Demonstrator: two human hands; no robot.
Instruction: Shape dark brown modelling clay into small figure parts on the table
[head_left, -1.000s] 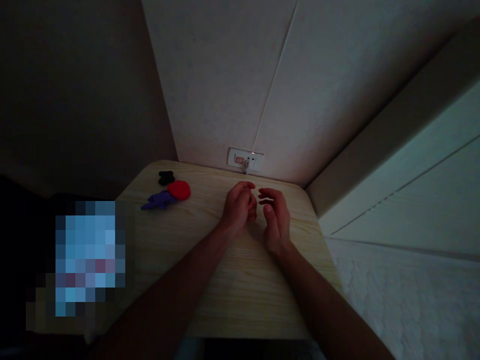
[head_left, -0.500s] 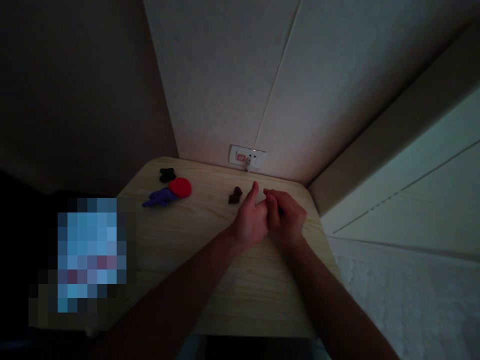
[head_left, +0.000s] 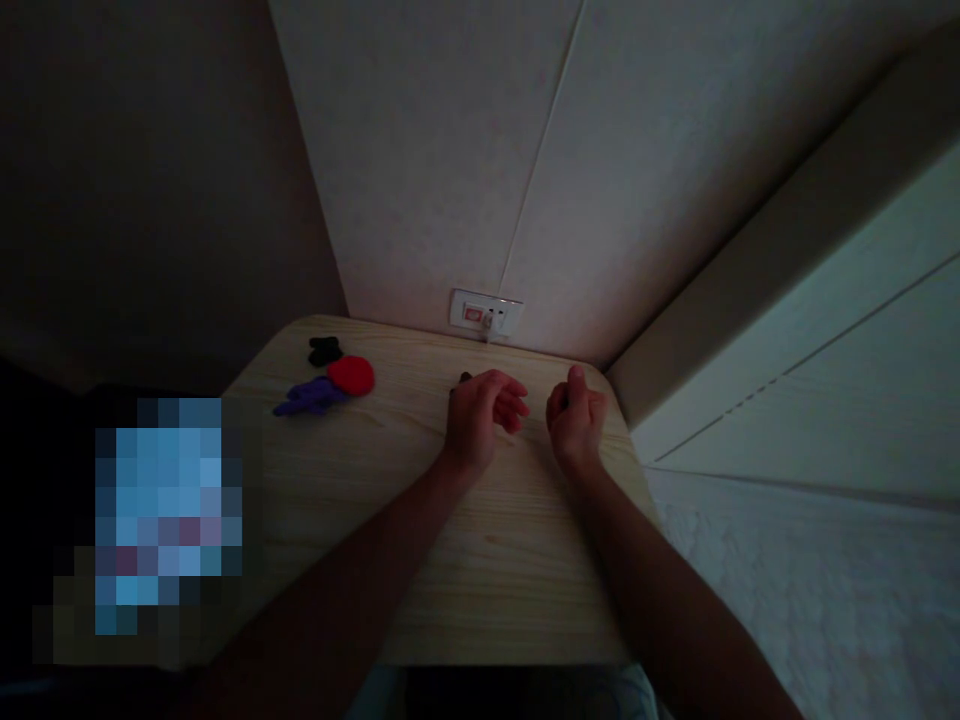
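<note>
My left hand [head_left: 484,420] hovers over the wooden table with its fingers spread and loosely bent, and nothing shows in it. Just behind it, a small dark brown lump [head_left: 465,378] peeks out, mostly hidden by the hand. To the right, my right hand [head_left: 577,418] is closed, thumb on top of the curled fingers; whatever it holds, if anything, is hidden. At the table's back left lie a flat red disc [head_left: 352,375], a knobbly purple piece [head_left: 309,397] and a black piece [head_left: 325,351], all looking like modelling clay.
The pale wooden table [head_left: 450,570] stands against a wall bearing a socket [head_left: 486,314] with a plug in it. A pale panel rises on the right, above a quilted white surface [head_left: 757,580]. At lower left is a blurred-out bluish patch [head_left: 169,500].
My hands were pressed together and have separated. The left moved leftward, now covering most of the brown lump, its fingers apart; the right closed into a fist. The view shifted slightly.
</note>
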